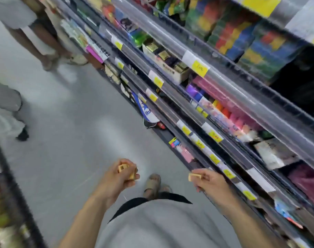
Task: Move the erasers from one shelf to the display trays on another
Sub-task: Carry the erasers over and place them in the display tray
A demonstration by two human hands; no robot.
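Head view: erasers (125,170), small tan blocks, gripped in the left hand (116,178); one more eraser (194,176) pinched by the right hand (210,181). Hands apart at waist height beside the shelves (197,111), likely carrying stock between shelves; display trays not identifiable in the blur.

Bright, even overhead light glares off the floor (102,126); motion blur smears the shelves (224,104), with wide-angle bending at edges.

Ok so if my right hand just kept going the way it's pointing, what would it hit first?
Probably nothing soon. The right hand, pinching an eraser, points up the aisle beside the shelf edge; ahead only bare floor shows, though depth is unclear.
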